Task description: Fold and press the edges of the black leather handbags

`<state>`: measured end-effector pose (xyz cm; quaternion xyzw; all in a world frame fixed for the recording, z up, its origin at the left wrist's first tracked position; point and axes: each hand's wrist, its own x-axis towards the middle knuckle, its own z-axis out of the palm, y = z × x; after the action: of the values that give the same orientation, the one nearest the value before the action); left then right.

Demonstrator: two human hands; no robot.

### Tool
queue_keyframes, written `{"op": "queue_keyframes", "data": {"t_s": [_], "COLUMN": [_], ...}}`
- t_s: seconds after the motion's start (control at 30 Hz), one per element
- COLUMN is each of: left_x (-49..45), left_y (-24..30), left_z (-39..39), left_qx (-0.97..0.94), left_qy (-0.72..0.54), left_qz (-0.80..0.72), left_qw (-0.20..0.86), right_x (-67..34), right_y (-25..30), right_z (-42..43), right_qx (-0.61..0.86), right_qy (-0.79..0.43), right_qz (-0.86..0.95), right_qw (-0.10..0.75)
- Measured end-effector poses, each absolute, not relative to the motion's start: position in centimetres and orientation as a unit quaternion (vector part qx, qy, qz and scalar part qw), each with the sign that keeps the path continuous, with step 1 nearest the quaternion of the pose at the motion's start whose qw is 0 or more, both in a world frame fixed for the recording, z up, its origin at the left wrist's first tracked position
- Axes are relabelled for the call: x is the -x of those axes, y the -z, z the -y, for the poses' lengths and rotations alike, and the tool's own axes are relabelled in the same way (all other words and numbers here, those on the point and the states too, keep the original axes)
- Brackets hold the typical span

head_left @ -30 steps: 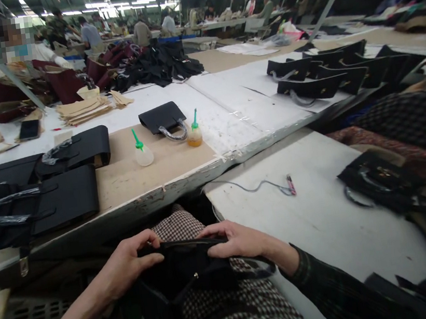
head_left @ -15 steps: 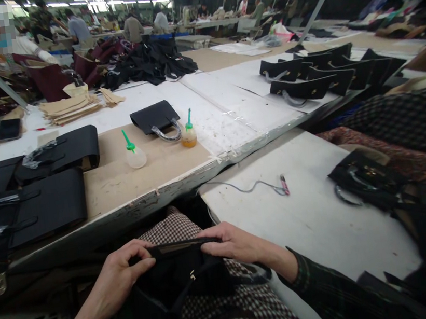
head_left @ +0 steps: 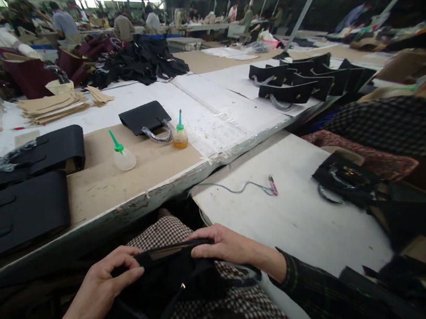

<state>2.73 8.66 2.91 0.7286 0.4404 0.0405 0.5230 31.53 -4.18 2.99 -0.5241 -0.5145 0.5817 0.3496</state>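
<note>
A black handbag (head_left: pixel 165 275) rests on my lap over a checked cloth, its top edge toward the table. My left hand (head_left: pixel 112 272) pinches the left end of that edge between thumb and fingers. At the other end, my right hand (head_left: pixel 220 245) grips the same edge, thumb on the near side and fingers behind. A strip of tan lining or board shows along the opening between my hands. Below it a small gold-coloured metal fitting glints. A wrapped handle hangs on the right side. The lower part of the bag is dark and hard to make out.
Two squeeze bottles with green nozzles, one clear (head_left: pixel 124 158) and one holding amber liquid (head_left: pixel 180 138), stand near a small black bag (head_left: pixel 145 118). More black bags (head_left: pixel 34 206) lie left. A pink-ended tool with a cord (head_left: pixel 272 185) lies on the white side table (head_left: pixel 240 218).
The view has turned slightly, so the tables appear shifted left. Both hands keep their hold on the bag's edge, with hardly any movement between them.
</note>
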Motion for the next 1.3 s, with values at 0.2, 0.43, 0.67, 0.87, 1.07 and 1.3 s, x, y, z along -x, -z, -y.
{"op": "queue_keyframes", "data": {"t_s": [0.2,0.43,0.67,0.87,1.07,1.3], "left_x": [-3.4,-4.2,-4.2,-4.5,-4.5,-4.6], "left_y": [-2.3,-2.9,-2.3,-2.2,-1.8,-1.4], "left_z": [-8.1,-7.8,-7.8,-7.5,-7.3,-7.1], "left_qx": [-0.723,-0.724,-0.717,-0.721,-0.727,-0.718], "left_qy": [-0.083,-0.107,-0.113,-0.135,-0.155,-0.162], "left_qz": [-0.479,-0.481,-0.492,-0.504,-0.498,-0.495], "left_qw": [0.49,0.482,0.481,0.456,0.446,0.461], "right_x": [-31.1,-30.5,-30.4,-30.2,-30.2,-31.6], "right_y": [-2.8,-1.6,-1.7,-2.2,-2.6,-4.6], "right_z": [4.1,3.8,3.8,4.2,4.5,2.6], "right_qx": [0.552,0.607,0.606,0.598,0.571,0.431], "right_qy": [-0.553,-0.477,-0.474,-0.494,-0.532,-0.668], "right_qz": [0.517,0.544,0.544,0.531,0.522,0.548], "right_qw": [0.349,0.33,0.336,0.342,0.344,0.259]}}
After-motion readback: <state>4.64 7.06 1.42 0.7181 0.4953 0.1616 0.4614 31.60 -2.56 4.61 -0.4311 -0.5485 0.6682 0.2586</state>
